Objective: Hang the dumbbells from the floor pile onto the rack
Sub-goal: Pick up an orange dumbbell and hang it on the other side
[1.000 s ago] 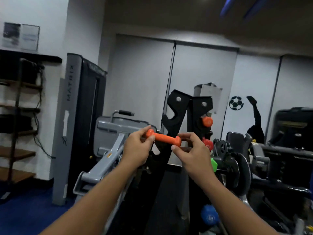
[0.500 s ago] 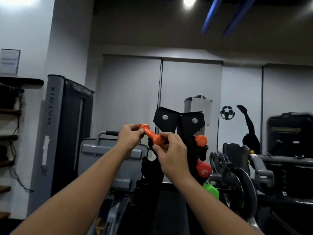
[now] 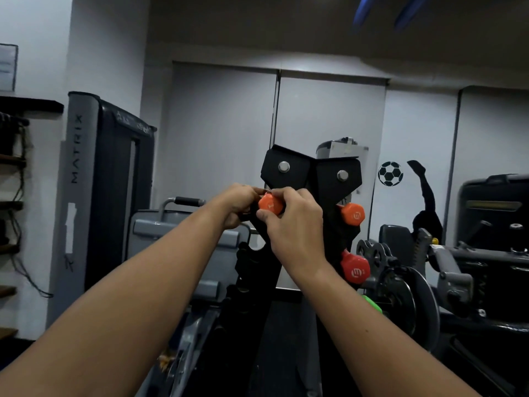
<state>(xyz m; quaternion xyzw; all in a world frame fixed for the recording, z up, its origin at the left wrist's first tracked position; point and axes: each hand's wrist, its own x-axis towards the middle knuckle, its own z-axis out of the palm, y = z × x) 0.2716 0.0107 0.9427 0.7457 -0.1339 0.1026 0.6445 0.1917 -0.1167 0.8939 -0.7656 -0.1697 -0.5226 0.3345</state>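
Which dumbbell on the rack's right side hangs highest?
The orange dumbbell hangs highest on the rack; the red dumbbell and green dumbbell hang below it.

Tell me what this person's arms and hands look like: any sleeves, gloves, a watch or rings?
Both forearms are bare as far as the picture shows: no sleeves reach into view. The left hand and the right hand wear no gloves, and neither wrist carries a watch or band. No rings can be made out on the fingers that show, though several are hidden. A tiny dark speck sits on the back of the left hand.
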